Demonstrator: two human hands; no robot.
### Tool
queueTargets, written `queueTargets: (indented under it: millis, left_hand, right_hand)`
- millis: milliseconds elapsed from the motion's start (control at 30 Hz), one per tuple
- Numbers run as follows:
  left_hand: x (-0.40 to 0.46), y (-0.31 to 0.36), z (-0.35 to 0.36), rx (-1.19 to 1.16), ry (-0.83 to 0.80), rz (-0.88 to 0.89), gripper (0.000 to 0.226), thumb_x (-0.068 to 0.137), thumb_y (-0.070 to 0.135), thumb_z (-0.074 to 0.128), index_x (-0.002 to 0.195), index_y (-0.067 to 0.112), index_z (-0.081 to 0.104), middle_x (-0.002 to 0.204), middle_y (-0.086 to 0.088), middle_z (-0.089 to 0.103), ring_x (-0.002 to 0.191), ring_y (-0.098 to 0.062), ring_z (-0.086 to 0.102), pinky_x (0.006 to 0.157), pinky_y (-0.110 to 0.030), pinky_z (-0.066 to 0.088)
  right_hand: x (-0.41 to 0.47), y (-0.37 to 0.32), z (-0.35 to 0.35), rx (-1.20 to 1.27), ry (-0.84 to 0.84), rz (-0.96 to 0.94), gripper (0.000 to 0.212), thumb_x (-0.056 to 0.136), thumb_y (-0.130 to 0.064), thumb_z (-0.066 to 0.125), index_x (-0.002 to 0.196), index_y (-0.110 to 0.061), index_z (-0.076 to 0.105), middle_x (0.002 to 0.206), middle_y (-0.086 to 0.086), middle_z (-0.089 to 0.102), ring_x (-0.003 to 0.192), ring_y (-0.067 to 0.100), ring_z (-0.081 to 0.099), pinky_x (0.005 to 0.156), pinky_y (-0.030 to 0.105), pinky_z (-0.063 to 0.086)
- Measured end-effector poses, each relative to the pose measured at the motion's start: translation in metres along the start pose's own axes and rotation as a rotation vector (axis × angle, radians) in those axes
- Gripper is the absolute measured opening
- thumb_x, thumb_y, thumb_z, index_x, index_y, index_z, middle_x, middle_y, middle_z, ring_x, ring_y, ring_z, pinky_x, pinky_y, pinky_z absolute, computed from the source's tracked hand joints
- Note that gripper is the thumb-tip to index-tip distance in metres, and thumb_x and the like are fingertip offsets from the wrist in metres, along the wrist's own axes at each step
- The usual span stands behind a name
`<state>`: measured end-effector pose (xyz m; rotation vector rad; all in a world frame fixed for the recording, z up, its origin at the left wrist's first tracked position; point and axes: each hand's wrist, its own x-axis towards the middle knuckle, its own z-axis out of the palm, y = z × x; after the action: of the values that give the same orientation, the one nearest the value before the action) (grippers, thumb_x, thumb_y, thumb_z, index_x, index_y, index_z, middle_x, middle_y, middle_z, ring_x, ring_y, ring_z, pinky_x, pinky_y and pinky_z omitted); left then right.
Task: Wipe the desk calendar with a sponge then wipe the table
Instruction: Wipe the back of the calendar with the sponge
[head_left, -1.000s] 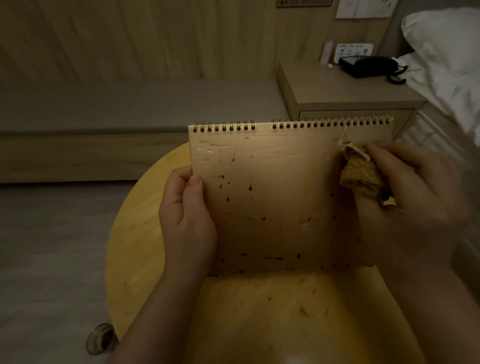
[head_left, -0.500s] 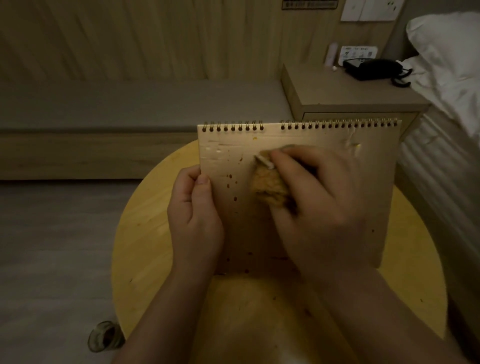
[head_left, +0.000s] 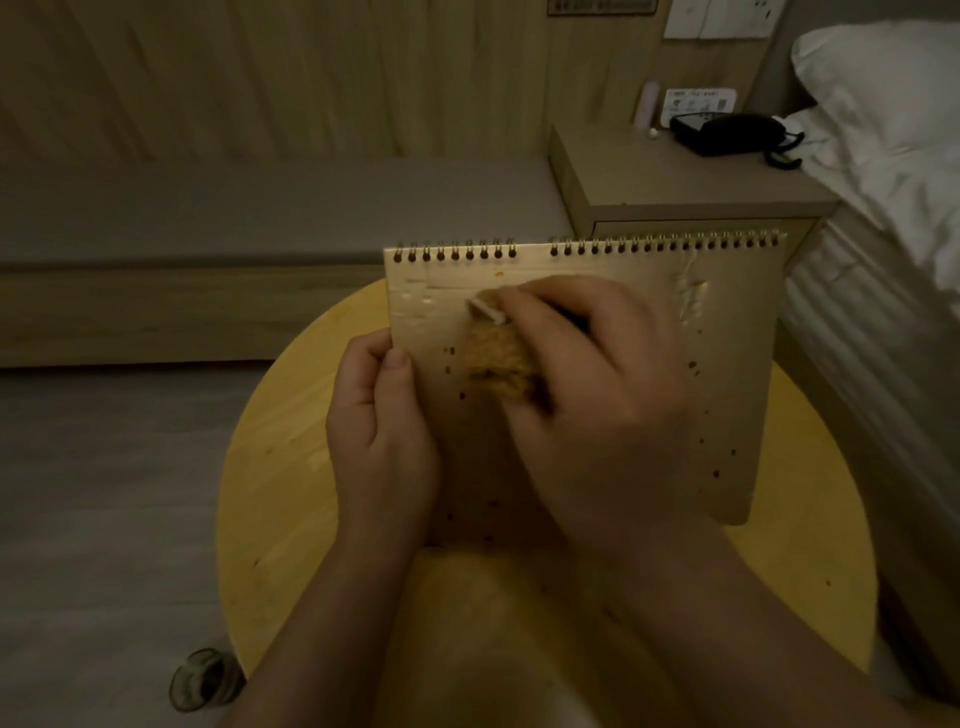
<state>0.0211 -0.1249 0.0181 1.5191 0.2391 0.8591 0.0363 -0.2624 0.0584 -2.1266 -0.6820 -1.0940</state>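
While the room sits dim around you, your round wooden worktop (head_left: 291, 467) glows yellow in the head view, its bare surface marked with small dark specks near your forearms. Behind it runs a long low bench (head_left: 249, 208) against a wood-panelled wall, and a bedside cabinet (head_left: 675, 182) at the far right carries a black telephone (head_left: 727, 132). White bedding (head_left: 893, 156) fills the right edge, and a small dark object (head_left: 205, 678), too dim to identify, lies on the grey floor beside the worktop.

Your desk calendar (head_left: 727, 374) stands upright on the worktop, spiral binding along its top edge, its brown face toward you and dotted with dark spots; a scuffed patch shows near its upper right corner. Your left hand (head_left: 382, 441) clamps the calendar's left edge, thumb on the front face and fingers wrapped behind. Your right hand (head_left: 597, 405) reaches across the face, its grip closed around a tan sponge (head_left: 498, 364) pressed flat against the calendar's upper left area, just beside your left thumb. Both forearms rise from the bottom of the view.
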Motion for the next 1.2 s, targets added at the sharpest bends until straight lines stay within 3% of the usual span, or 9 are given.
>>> queueTargets:
  millis: [167,267,500,633,800,933,1067,1133,1200]
  left_hand:
    - [-0.001,0.001,-0.001,0.045,-0.010,0.025,0.024,0.099,0.028,0.042,0.093,0.035,0.064,0.085,0.024,0.067,0.080,0.004,0.058,0.067,-0.015,0.045]
    - [0.000,0.001,0.000,0.049,-0.009,0.017,0.026,0.099,0.026,0.042,0.094,0.036,0.065,0.087,0.023,0.067,0.082,0.002,0.059,0.068,-0.016,0.046]
    - [0.002,0.002,0.001,0.061,-0.023,0.021,0.030,0.103,0.021,0.041,0.097,0.038,0.065,0.089,0.029,0.067,0.083,0.009,0.059,0.067,-0.007,0.044]
    - [0.003,0.000,0.001,0.042,-0.019,0.008,0.032,0.103,0.022,0.041,0.095,0.041,0.065,0.088,0.026,0.067,0.082,0.007,0.059,0.067,-0.009,0.045]
    - [0.003,-0.001,0.000,0.031,-0.029,0.023,0.031,0.104,0.020,0.041,0.096,0.038,0.065,0.086,0.027,0.066,0.080,0.008,0.057,0.066,-0.009,0.045]
    - [0.004,-0.003,0.000,-0.002,-0.027,0.020,0.030,0.102,0.020,0.041,0.096,0.036,0.065,0.088,0.021,0.067,0.083,-0.001,0.060,0.070,-0.017,0.047]
    - [0.002,-0.002,-0.001,-0.076,-0.072,0.038,0.031,0.105,0.010,0.041,0.100,0.031,0.064,0.088,0.015,0.068,0.081,-0.005,0.061,0.071,-0.023,0.049]
    - [0.000,0.000,-0.003,-0.143,-0.131,0.045,0.027,0.105,0.004,0.044,0.105,0.025,0.062,0.090,0.016,0.072,0.083,-0.003,0.065,0.072,-0.020,0.052]
    - [-0.002,0.002,-0.004,-0.178,-0.161,0.043,0.017,0.100,0.012,0.053,0.108,0.023,0.062,0.095,0.015,0.074,0.087,-0.004,0.069,0.074,-0.019,0.053]
  right_hand:
    - [-0.001,0.061,-0.037,-0.189,0.030,0.064,0.031,0.091,-0.007,0.079,0.122,-0.003,0.077,0.112,0.020,0.072,0.100,0.044,0.065,0.090,0.038,0.044]
    - [-0.004,0.089,-0.052,-0.227,0.054,0.133,0.030,0.093,-0.007,0.077,0.123,-0.002,0.077,0.113,0.020,0.071,0.102,0.045,0.065,0.092,0.034,0.043]
    - [-0.026,0.104,-0.063,-0.232,0.114,0.141,0.030,0.093,-0.010,0.078,0.123,-0.005,0.077,0.114,0.019,0.071,0.104,0.041,0.064,0.091,0.044,0.050]
    - [-0.035,0.093,-0.055,-0.198,0.069,0.139,0.030,0.093,-0.010,0.077,0.122,-0.004,0.077,0.113,0.018,0.071,0.101,0.043,0.065,0.092,0.035,0.044]
    - [-0.035,0.060,-0.034,-0.095,0.027,0.117,0.034,0.091,-0.011,0.078,0.124,-0.005,0.077,0.115,0.014,0.071,0.105,0.030,0.058,0.094,0.028,0.041]
    - [-0.034,0.022,-0.011,0.018,-0.010,0.115,0.037,0.086,-0.005,0.080,0.123,-0.004,0.077,0.115,0.015,0.072,0.104,0.034,0.064,0.101,0.020,0.037]
    - [-0.032,-0.016,0.011,0.141,-0.043,0.063,0.031,0.089,-0.005,0.076,0.120,-0.002,0.077,0.114,0.017,0.073,0.100,0.036,0.066,0.092,0.037,0.051]
    - [-0.031,-0.031,0.019,0.177,-0.045,0.064,0.031,0.090,-0.005,0.075,0.121,-0.001,0.077,0.112,0.016,0.074,0.099,0.034,0.065,0.089,0.040,0.053]
    - [-0.030,-0.039,0.023,0.182,-0.049,0.077,0.033,0.088,-0.001,0.077,0.121,-0.001,0.077,0.112,0.016,0.074,0.098,0.033,0.065,0.088,0.041,0.053]
